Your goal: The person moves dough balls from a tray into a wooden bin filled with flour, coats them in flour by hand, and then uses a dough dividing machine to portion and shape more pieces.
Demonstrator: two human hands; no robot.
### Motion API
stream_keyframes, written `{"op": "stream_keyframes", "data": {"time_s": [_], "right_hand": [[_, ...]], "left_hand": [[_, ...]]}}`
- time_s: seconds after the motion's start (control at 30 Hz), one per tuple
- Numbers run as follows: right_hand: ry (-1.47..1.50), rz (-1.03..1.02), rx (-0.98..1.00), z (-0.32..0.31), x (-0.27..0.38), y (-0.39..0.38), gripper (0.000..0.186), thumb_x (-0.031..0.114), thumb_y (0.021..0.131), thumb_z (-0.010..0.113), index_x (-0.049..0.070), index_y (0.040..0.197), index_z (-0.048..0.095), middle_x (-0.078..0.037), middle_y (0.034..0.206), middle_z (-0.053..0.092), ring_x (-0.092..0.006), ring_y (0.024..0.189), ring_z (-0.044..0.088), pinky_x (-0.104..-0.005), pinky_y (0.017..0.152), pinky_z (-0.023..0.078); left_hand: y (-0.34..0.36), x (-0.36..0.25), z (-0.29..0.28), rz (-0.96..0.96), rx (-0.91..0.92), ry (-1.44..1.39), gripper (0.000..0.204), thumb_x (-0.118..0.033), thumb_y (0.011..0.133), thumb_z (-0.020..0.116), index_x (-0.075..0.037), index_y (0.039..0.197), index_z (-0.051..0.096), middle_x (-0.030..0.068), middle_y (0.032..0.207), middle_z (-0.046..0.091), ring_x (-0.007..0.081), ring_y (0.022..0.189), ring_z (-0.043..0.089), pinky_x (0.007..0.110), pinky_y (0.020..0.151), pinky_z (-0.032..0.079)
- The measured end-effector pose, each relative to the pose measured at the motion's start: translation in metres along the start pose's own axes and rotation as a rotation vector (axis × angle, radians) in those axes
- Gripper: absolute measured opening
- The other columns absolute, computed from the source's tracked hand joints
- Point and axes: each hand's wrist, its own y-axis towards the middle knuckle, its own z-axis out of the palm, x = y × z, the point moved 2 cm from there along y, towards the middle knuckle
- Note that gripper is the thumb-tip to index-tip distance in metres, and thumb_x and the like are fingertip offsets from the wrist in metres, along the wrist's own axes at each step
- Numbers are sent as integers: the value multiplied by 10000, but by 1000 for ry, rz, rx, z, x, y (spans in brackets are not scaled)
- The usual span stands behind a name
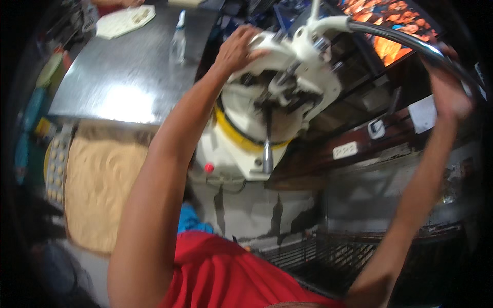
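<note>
A white machine (231, 156) with a yellow band and red button stands ahead of me. My left hand (236, 51) is closed on its white upper part, the thumb reaching across it. My right hand (447, 84), raised at the right, grips the long curved metal lever (390, 33) that comes from the machine's head, its fingertips partly hidden behind the bar. A short dark handle (267, 154) hangs down the machine's front, between my two arms.
A steel table (77, 92) holds a white board (123, 21) and a clear bottle (178, 46). Below lie a slab of dough (97, 190) and a dotted tray (55, 164). A lit screen (390, 51) and wooden rail (323, 167) are at right. Another person's hand (128, 2) shows top left.
</note>
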Motion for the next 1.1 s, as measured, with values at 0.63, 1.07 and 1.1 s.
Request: {"op": "stream_keyframes", "data": {"time_s": [0.63, 1.07, 1.1], "right_hand": [[-857, 1060, -503, 172, 157, -389, 1007, 292, 907, 769, 50, 1646, 128, -254, 1623, 319, -376, 1401, 472, -529, 1145, 369], [-1297, 1125, -103, 166, 110, -403, 703, 362, 997, 622, -97, 1464, 366, -263, 1392, 557, -386, 1257, 575, -489, 1055, 474], [-1280, 1138, -131, 164, 102, -412, 673, 341, 989, 633, -93, 1442, 389, -255, 1372, 567, -372, 1242, 581, -482, 1049, 475]], "left_hand": [[-134, -111, -12, 328, 361, -244, 634, -497, 817, 822, -93, 1267, 632, 143, 1344, 610, 338, 1282, 569, 453, 1090, 458], [-264, -253, 157, 339, 524, -413, 328, -327, 835, 769, -184, 1114, 669, -23, 1029, 647, 182, 860, 636, 351, 721, 463], [-261, -253, 159, 335, 489, -430, 297, -318, 829, 769, -202, 1088, 680, -39, 966, 643, 162, 833, 619, 350, 684, 433]]}}
